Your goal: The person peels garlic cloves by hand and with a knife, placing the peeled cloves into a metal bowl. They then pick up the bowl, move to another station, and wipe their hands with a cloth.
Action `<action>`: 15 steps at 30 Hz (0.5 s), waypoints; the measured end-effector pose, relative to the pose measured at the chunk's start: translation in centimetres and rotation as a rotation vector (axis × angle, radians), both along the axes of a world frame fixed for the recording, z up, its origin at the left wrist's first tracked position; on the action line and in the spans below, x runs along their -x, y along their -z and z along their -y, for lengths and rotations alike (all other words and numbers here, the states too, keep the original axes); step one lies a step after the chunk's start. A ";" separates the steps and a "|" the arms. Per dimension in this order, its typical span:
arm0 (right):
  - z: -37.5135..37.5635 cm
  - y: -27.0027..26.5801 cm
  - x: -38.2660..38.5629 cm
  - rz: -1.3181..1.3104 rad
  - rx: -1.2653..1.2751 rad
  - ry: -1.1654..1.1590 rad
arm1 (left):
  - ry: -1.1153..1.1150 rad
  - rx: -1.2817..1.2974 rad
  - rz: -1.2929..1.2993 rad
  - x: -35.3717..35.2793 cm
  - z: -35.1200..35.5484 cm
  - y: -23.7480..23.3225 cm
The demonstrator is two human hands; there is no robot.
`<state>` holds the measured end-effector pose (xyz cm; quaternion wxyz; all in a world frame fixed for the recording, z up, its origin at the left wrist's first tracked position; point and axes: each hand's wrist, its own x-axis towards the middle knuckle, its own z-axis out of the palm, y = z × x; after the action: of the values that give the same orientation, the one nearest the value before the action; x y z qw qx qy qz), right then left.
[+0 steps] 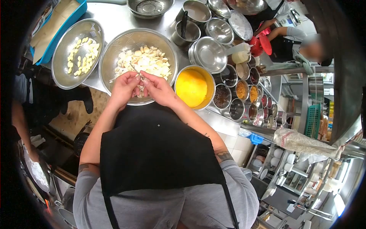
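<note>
My left hand (126, 88) and my right hand (158, 89) meet over the near side of a large perforated steel bowl (108, 70). Fingers of both are pinched together around a small garlic clove (139, 77), partly hidden by the fingertips. A thin pointed blade or tool shows just above them; which hand holds it is unclear. Unpeeled garlic cloves and skins (146, 61) lie heaped in the bowl. To its left, a perforated oval colander (61, 57) holds peeled pale cloves (89, 57).
A pot of yellow liquid (191, 87) stands right of the bowl. Stacked steel bowls (209, 54) and several ingredient containers (222, 95) are beyond it. A blue basket (51, 47) is at upper left. One person (299, 44) is at upper right; another person's arm (23, 129) is at left.
</note>
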<state>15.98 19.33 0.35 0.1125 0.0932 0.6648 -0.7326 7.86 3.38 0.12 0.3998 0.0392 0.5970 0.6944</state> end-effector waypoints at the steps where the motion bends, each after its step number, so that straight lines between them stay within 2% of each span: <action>1: 0.0 0.0 0.0 -0.003 -0.009 -0.004 | 0.002 -0.002 -0.001 0.0 0.0 0.0; 15: 0.5 -0.6 0.0 -0.011 -0.178 0.032 | 0.050 -0.005 -0.089 0.2 0.6 1.3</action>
<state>16.02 18.82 0.98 0.0885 0.1094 0.7263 -0.6728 7.67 2.79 -1.13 0.3900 0.0861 0.6112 0.6833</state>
